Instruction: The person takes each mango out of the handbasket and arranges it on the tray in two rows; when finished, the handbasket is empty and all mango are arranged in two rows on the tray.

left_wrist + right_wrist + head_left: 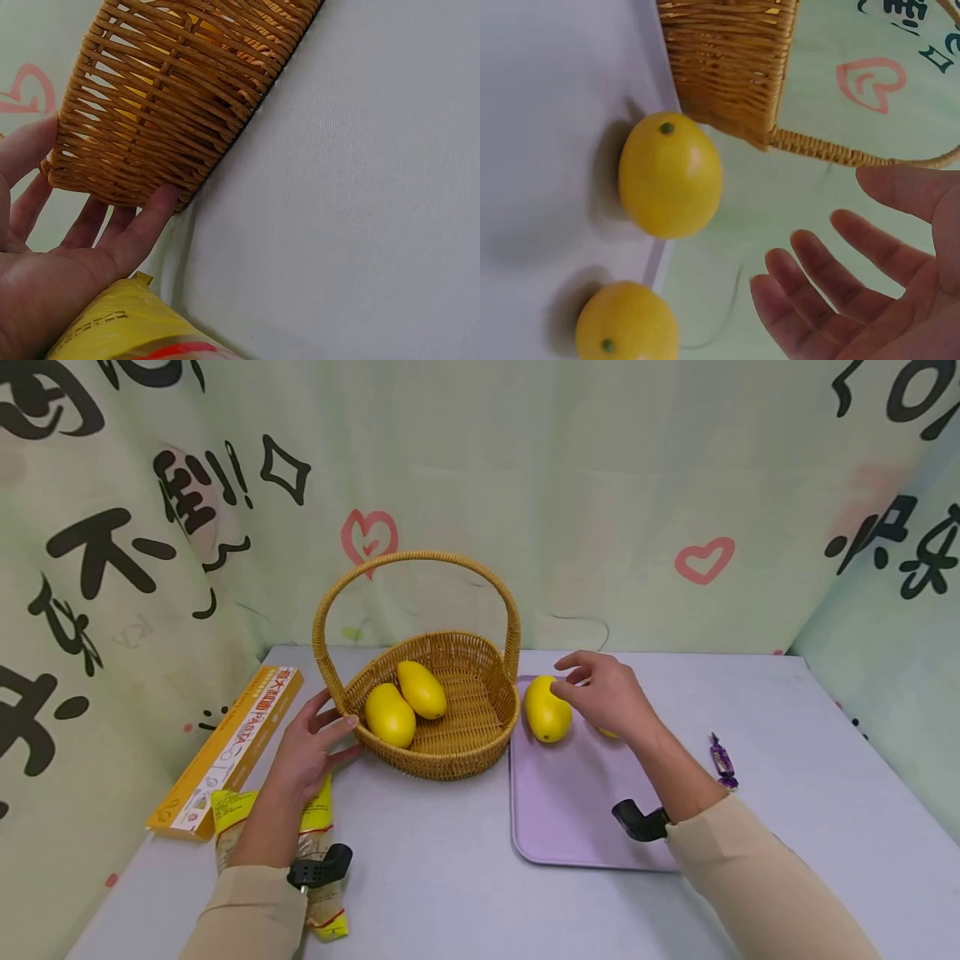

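A wicker basket [450, 764] with a tall arched handle stands at the table's centre, holding two yellow mangoes, one mango [390, 716] left of the other mango [422, 690]. My left hand [311, 747] holds the basket's left side, its thumb at the rim and fingers against the outer weave [150, 112]. On the purple tray [577, 814] lies another mango [547, 710]; a further mango [626, 322] is mostly hidden behind my right hand in the head view. My right hand [603, 693] hovers over these two, fingers spread and loosely bent, holding nothing in the right wrist view.
A yellow pasta box [225, 752] lies along the table's left edge. Under my left forearm is a yellow-ended plastic packet [326, 902]. A purple-wrapped candy [722, 760] lies right of the tray. Printed curtains [600, 527] hang behind the table and at both sides.
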Demonstrator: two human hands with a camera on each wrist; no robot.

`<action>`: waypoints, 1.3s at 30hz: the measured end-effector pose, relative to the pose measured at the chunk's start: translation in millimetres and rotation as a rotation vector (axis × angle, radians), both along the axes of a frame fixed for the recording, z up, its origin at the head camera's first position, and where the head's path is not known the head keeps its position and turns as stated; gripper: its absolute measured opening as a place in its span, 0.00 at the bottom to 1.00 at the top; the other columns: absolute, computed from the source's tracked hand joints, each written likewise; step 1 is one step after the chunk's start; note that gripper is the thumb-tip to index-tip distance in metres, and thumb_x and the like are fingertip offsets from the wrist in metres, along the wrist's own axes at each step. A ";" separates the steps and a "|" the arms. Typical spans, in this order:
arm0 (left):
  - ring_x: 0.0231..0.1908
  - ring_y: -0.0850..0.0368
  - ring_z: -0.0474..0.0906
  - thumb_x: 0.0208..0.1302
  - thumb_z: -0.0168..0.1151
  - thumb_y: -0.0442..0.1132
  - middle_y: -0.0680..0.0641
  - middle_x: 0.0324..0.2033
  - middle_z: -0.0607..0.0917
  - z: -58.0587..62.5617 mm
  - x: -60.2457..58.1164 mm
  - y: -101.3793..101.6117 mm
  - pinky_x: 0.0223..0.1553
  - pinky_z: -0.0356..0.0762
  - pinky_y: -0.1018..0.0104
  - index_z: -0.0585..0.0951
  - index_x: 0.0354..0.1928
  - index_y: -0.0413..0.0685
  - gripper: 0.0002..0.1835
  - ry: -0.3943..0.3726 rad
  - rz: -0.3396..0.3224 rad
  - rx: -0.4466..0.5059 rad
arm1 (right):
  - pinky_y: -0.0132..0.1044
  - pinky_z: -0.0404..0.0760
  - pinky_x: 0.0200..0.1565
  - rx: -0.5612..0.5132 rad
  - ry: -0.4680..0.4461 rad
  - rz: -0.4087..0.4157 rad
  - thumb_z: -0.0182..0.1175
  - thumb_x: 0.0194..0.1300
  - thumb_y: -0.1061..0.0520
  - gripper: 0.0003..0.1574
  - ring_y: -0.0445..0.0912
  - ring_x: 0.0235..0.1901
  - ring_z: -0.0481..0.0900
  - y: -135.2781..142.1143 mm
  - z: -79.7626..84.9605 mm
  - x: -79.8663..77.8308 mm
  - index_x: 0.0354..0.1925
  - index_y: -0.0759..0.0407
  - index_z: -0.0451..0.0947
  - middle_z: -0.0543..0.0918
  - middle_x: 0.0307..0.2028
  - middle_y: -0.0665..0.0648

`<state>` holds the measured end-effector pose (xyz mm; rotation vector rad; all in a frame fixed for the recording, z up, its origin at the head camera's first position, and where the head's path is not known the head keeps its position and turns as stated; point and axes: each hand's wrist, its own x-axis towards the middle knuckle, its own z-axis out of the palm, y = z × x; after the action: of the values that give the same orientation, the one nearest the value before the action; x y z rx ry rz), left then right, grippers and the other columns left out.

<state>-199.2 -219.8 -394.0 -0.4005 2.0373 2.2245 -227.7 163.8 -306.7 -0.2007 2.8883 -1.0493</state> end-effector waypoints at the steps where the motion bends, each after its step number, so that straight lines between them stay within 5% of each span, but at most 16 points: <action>1: 0.72 0.42 0.64 0.75 0.61 0.36 0.40 0.77 0.58 0.0 -0.1 0.3 0.69 0.72 0.42 0.52 0.83 0.66 0.43 -0.002 0.001 0.002 | 0.54 0.82 0.57 -0.001 -0.005 0.010 0.60 0.73 0.48 0.27 0.61 0.57 0.79 -2.2 0.9 -0.4 0.64 0.58 0.78 0.83 0.57 0.67; 13: 0.72 0.42 0.63 0.75 0.61 0.35 0.40 0.77 0.58 0.7 0.0 0.2 0.70 0.72 0.42 0.52 0.83 0.66 0.43 -0.003 0.012 0.005 | 0.46 0.80 0.52 -0.084 -0.110 0.205 0.63 0.71 0.49 0.24 0.56 0.54 0.80 -33.1 10.2 -10.7 0.61 0.54 0.81 0.85 0.53 0.61; 27: 0.72 0.41 0.63 0.75 0.61 0.34 0.40 0.77 0.59 -0.7 -1.9 0.8 0.70 0.72 0.42 0.53 0.83 0.66 0.43 -0.007 0.018 0.012 | 0.46 0.84 0.51 0.027 -0.254 0.386 0.65 0.71 0.48 0.33 0.56 0.49 0.82 -75.7 16.3 -31.9 0.71 0.53 0.73 0.81 0.61 0.64; 34: 0.72 0.42 0.64 0.74 0.61 0.35 0.40 0.77 0.59 -0.7 -1.6 -0.1 0.69 0.73 0.42 0.53 0.83 0.67 0.43 -0.007 0.021 0.012 | 0.43 0.80 0.41 0.064 -0.317 0.430 0.66 0.70 0.48 0.36 0.48 0.31 0.73 -98.9 22.2 -46.3 0.73 0.52 0.71 0.73 0.70 0.60; 37: 0.72 0.41 0.64 0.74 0.61 0.35 0.40 0.77 0.59 -0.6 -1.0 0.5 0.69 0.73 0.42 0.53 0.83 0.67 0.43 -0.009 0.026 0.005 | 0.45 0.83 0.44 0.071 -0.341 0.429 0.66 0.70 0.47 0.37 0.50 0.36 0.75 -105.4 22.9 -53.3 0.73 0.52 0.70 0.68 0.74 0.58; 39: 0.72 0.41 0.64 0.74 0.62 0.35 0.40 0.77 0.60 -0.8 -1.1 1.8 0.69 0.73 0.42 0.53 0.83 0.66 0.43 -0.006 0.030 0.000 | 0.48 0.85 0.48 0.061 -0.358 0.423 0.66 0.70 0.48 0.38 0.54 0.48 0.79 -108.6 22.2 -57.4 0.74 0.52 0.70 0.67 0.74 0.59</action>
<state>-200.3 -218.0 -394.8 -0.4397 2.0416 2.2371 -285.0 55.2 -284.4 -0.5315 2.4072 -0.8202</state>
